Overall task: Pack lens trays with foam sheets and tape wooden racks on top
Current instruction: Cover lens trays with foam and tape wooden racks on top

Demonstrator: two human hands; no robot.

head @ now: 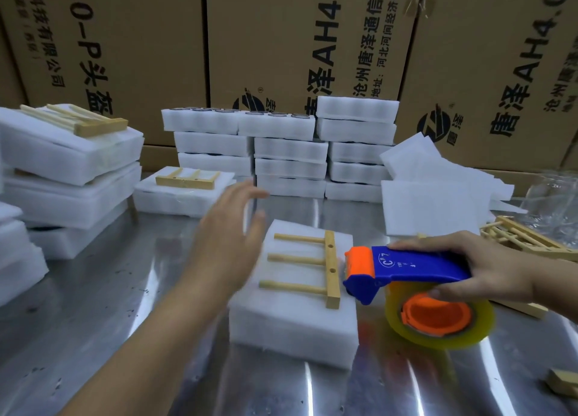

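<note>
Tape dispenser marked "C7"; cartons read "AH4.0".

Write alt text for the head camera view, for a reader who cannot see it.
A person's right hand holds a blue and orange tape dispenser against the right edge of a foam-wrapped pack with a three-pronged wooden rack lying on top, while the open left hand hovers at the pack's left. Stacks of white foam packs and cardboard boxes stand behind on the metal table.
</note>
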